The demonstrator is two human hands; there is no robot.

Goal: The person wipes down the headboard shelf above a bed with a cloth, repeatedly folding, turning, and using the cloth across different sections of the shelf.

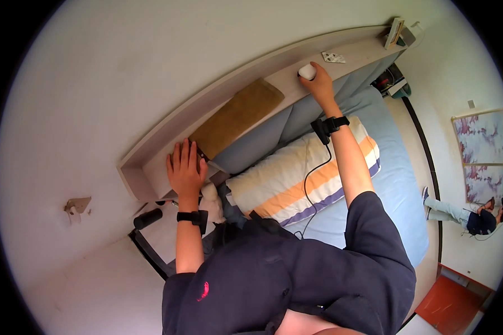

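Note:
My left hand lies flat with fingers stretched out on the left part of the headboard shelf. Its fingertips are close to the end of a brown, flat, cloth-like piece that lies along the shelf. Farther right, my right hand grips a small white rounded object at the shelf's front edge; its exact kind does not show. A patterned white piece rests on the shelf just beyond that hand.
Below the shelf is a bed with a striped pillow and blue sheet. A picture frame stands at the shelf's far end. A black cable hangs from my right wrist strap. Another person stands at the right.

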